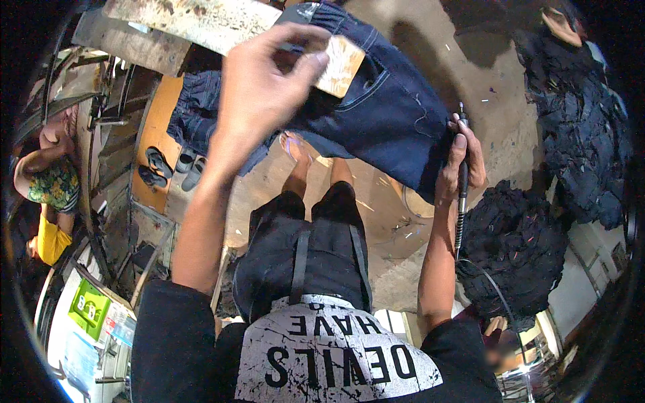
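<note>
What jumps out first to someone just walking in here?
The dark blue jeans draped across the top centre, with the left hand pressing a pale wooden block on them. At right, the right hand grips a slim corded rotary tool, beside heaps of dark denim.

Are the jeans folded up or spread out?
Spread out: the jeans are draped over a board, left hand on the waistband patch, right hand holding a tool.

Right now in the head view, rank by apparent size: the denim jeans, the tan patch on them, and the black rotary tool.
1. denim jeans, clearly largest.
2. black rotary tool and tan patch: too alike to rank; one long and thin, one short and broad.
</note>
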{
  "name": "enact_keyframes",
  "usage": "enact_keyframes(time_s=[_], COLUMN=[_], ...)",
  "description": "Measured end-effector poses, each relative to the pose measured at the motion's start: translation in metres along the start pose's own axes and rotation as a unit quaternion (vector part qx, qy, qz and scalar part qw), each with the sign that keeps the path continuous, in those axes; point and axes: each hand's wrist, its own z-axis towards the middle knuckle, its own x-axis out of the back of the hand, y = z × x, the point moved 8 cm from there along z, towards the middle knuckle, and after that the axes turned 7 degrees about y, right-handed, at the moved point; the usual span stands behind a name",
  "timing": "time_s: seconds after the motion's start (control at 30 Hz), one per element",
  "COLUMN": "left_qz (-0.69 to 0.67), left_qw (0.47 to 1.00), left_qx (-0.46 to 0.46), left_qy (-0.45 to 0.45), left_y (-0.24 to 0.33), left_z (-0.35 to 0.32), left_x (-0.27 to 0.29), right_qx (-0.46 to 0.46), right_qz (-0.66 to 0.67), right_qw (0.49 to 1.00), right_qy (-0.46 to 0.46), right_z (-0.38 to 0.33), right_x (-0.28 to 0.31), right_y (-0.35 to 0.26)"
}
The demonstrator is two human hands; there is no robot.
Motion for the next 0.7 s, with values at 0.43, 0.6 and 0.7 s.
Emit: enact_keyframes(time_s=[0.43, 0.6, 0.7], left_qz=[-0.105, -0.179, -0.176], left_qw=[0.977, 0.966, 0.974], left_qx=[0.153, 0.180, 0.145], left_qy=[-0.106, -0.057, -0.001], left_y=[-0.017, -0.020, -0.020], left_z=[-0.014, -0.031, -0.035], left_x=[-0.074, -0.078, -0.079], right_qx=[0.013, 0.102, 0.114], right_qz=[0.180, 0.256, 0.269], right_qw=[0.983, 0.956, 0.948], right_qy=[-0.032, -0.104, -0.124], right_z=[0.013, 0.042, 0.048], right_x=[-0.007, -0.039, -0.065], right_y=[-0.014, -0.049, -0.058])
